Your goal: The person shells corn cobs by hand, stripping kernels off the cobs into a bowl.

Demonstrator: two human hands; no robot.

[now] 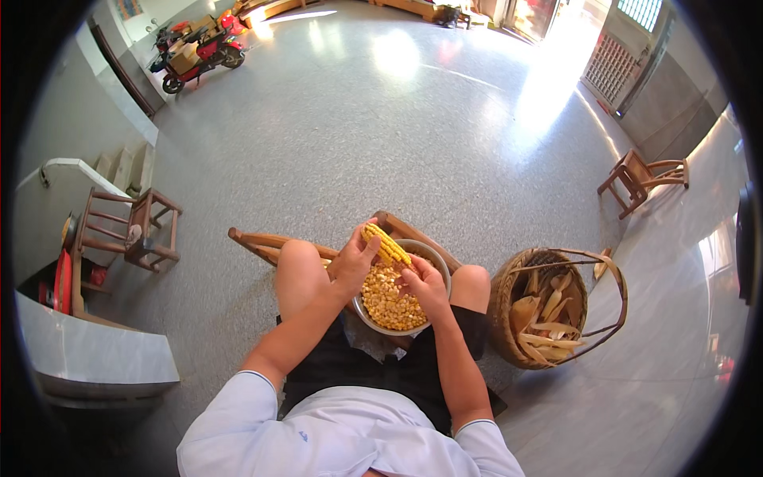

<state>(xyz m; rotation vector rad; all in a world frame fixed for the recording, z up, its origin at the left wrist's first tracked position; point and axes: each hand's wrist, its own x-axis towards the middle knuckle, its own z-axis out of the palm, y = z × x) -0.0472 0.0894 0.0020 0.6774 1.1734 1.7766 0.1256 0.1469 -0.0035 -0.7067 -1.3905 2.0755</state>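
Note:
An ear of dried yellow corn (386,243) is held slantwise above a round metal bowl (442,266). My left hand (356,257) grips its upper end, the thumb lying along the rows of kernels. At the lower end are the fingers of my right hand (426,285), closed around the tip. Loose corn kernels (390,304), yellow and pale, fill much of the bowl between my knees. A wooden frame (411,234) stands around the bowl; its kind is partly hidden by my legs and the bowl.
To my right stands a woven basket (506,322) with a tall handle, holding dry corn husks (551,304). A small wooden chair (636,176) is farther right, another wooden chair (140,229) at left. A red scooter (205,56) carrying boxes is parked at the far left.

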